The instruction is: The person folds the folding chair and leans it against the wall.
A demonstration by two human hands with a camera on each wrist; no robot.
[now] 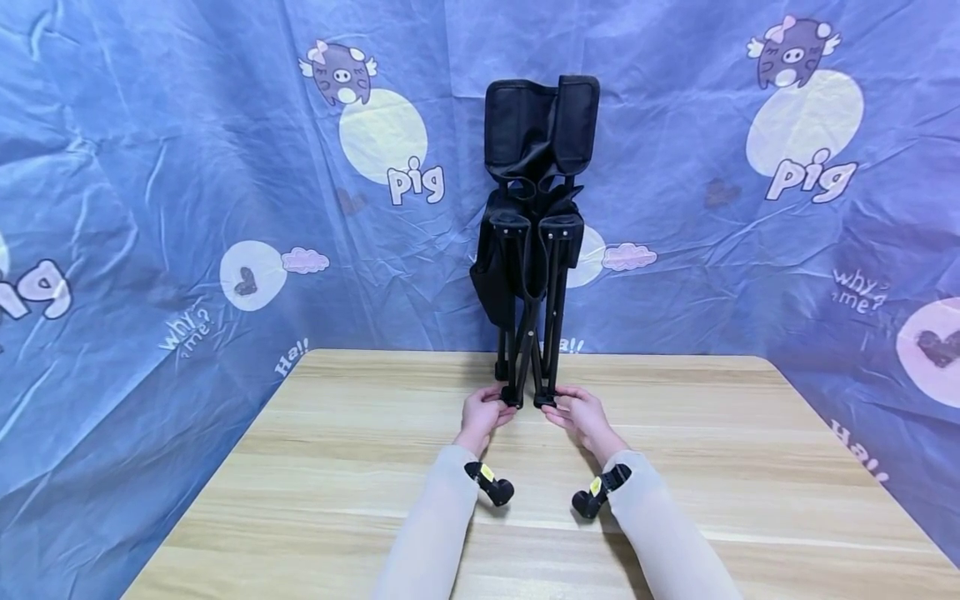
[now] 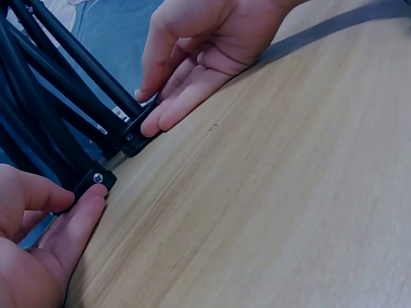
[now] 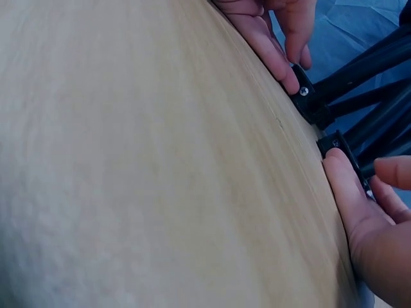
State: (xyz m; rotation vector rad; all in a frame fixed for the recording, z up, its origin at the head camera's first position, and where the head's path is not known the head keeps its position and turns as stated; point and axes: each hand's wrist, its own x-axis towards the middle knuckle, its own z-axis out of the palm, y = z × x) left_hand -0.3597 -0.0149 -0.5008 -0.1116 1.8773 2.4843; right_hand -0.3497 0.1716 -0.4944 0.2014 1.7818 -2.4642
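Note:
A black folding chair [image 1: 528, 200], folded into a narrow upright bundle, stands at the far edge of the table. Its armrests and fabric are bunched together above crossed metal legs [image 2: 70, 70]. My left hand [image 1: 482, 414] pinches the left front foot between thumb and fingers, down at table level. Opposite it, my right hand [image 1: 585, 419] holds the right front foot in the same way. A small gap separates the two feet. Screws show on the plastic feet in both wrist views, where the fingertips press against them.
The chair stands on a light wood table [image 1: 337, 467]. Behind it and at both sides hangs a blue cloth [image 1: 675, 250] printed with cartoon pigs. Each wrist bears a black strapped device, the left one [image 1: 491, 483] and the right one [image 1: 600, 492].

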